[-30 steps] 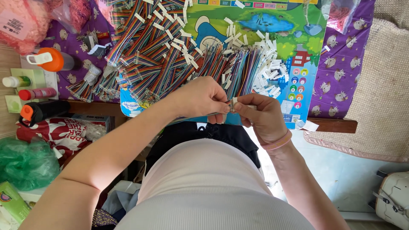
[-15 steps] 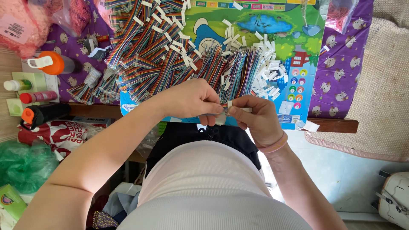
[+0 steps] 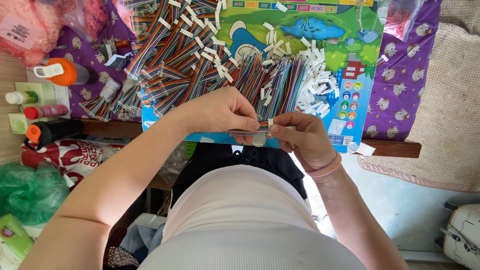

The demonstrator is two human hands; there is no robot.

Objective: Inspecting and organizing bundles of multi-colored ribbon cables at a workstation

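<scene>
Both hands pinch one ribbon cable [image 3: 250, 131] at the desk's near edge: left hand [image 3: 227, 111], right hand [image 3: 300, 137]; connector [image 3: 270, 122] seating needs alignment.

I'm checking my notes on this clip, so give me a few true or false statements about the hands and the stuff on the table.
1. Both hands pinch one flat rainbow ribbon cable between them. True; left hand, right hand.
2. The right wrist is bare. False: it wears a pink wristband.
3. Piles of ribbon cables lie on a colourful mat.
True.
4. The orange-capped bottle stands at the far right. False: it lies at the left.
</scene>
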